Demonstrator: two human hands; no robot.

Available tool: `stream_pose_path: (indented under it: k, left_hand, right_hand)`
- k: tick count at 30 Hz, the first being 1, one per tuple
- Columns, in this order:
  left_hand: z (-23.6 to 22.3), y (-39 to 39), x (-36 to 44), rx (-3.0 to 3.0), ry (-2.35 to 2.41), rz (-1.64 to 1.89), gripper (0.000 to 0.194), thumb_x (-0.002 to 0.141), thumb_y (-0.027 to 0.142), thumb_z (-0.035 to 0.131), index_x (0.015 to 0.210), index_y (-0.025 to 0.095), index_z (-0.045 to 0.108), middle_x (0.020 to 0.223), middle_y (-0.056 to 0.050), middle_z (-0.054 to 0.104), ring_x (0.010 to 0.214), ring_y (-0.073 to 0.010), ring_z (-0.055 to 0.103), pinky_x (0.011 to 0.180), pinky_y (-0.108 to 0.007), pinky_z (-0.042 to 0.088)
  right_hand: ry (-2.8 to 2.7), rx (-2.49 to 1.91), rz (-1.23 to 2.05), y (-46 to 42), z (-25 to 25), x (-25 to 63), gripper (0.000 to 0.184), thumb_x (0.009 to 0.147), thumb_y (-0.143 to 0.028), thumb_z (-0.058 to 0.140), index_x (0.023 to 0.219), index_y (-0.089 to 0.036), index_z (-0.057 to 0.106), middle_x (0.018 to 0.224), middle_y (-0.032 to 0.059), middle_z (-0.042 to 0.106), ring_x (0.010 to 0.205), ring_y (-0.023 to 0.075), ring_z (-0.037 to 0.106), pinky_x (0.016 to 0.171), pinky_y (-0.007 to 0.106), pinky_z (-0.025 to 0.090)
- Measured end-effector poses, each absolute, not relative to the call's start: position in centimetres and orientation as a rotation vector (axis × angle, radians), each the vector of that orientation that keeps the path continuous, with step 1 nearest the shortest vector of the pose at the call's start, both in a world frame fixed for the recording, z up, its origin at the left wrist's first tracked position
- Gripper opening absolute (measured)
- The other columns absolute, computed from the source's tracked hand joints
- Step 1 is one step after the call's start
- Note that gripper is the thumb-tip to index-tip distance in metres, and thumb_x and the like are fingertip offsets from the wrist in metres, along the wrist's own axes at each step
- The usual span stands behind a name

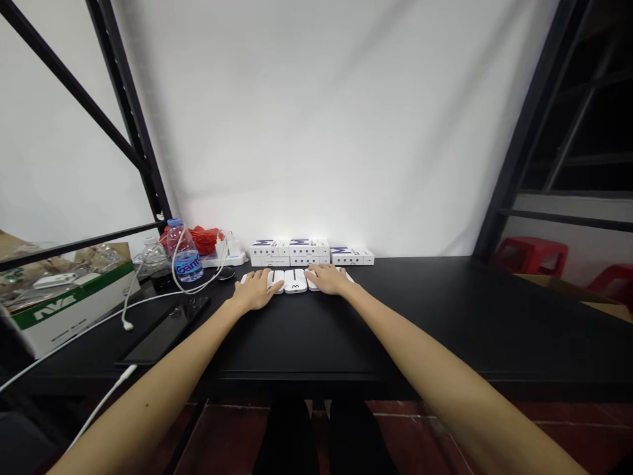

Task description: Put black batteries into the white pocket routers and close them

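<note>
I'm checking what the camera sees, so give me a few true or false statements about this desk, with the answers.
The left hand and right hand rest on white devices. True.
The water bottle stands to the right of the hands. False: it stands to their left.
A row of white boxes sits just beyond the hands. True.
The table is white. False: it is black.
The left hand holds the black phone. False: the phone lies on the table, apart from the hands.
Red stools show at the right, beyond the table. True.
</note>
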State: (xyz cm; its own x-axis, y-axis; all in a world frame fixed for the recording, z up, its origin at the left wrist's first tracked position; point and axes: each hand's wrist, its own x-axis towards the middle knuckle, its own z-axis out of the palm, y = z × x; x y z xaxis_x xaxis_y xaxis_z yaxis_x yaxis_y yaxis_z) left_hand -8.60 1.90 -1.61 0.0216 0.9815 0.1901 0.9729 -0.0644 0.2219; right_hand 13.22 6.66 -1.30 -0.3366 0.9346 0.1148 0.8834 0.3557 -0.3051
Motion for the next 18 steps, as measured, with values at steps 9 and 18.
stream_pose_path:
  k: [9,18]
  left_hand:
    - [-1.8,-2.2,-12.1,2.265,2.026,0.462,0.033,0.087,0.028,0.036,0.115,0.016,0.05,0.129,-0.015,0.054,0.121,-0.0269,0.049,0.099,-0.038,0.036]
    - [-1.5,-5.7,-5.7,2.42,1.869,0.514,0.033,0.084,0.02,0.035,0.11,0.019,0.055,0.124,-0.013,0.059,0.119,-0.0276,0.05,0.093,-0.044,0.038]
  right_hand:
    - [-2.234,-1.622,0.337,1.7,-1.1,16.2,0.044,0.092,-0.033,0.029,0.131,-0.016,0.045,0.135,0.0174,0.048,0.126,0.0318,0.042,0.101,0.045,0.03]
    - [-2.082,-1.313,0.68,-3.1,-0.9,11.4,0.036,0.075,-0.013,0.044,0.107,-0.022,0.056,0.109,0.0078,0.062,0.105,0.0237,0.055,0.088,0.034,0.041]
